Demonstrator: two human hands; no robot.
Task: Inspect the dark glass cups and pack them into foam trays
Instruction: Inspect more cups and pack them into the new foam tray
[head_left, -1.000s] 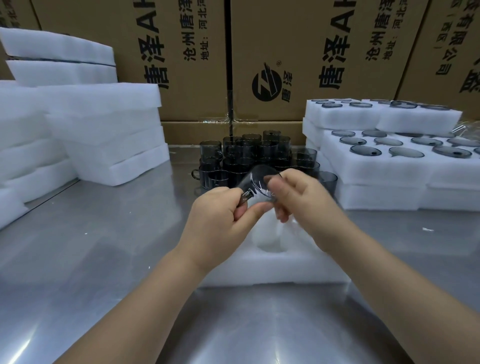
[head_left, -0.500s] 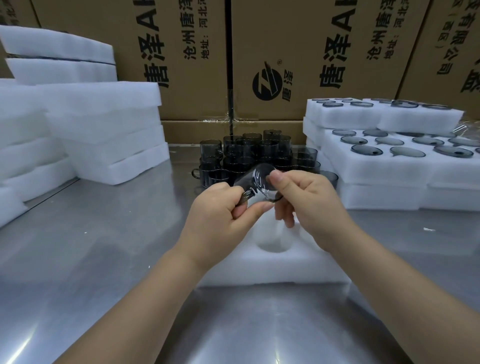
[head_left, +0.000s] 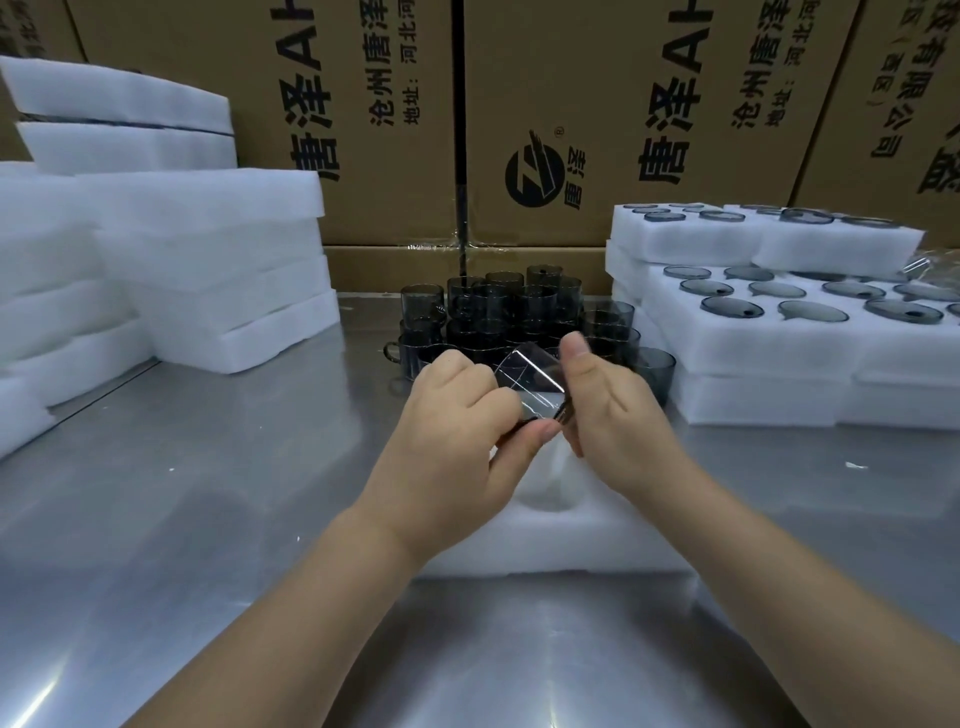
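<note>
My two bare forearms reach forward and converge, with the hands nearly touching. My left hand (head_left: 457, 431) sits knuckles-up, fingers curled over the left side of the cup (head_left: 530, 382), thumb stretched beneath it toward my right hand (head_left: 618, 410). The right hand stands on edge, palm facing left, thumb raised against the cup's upper rim. Its other fingers are tucked underneath, mostly hidden.
</note>
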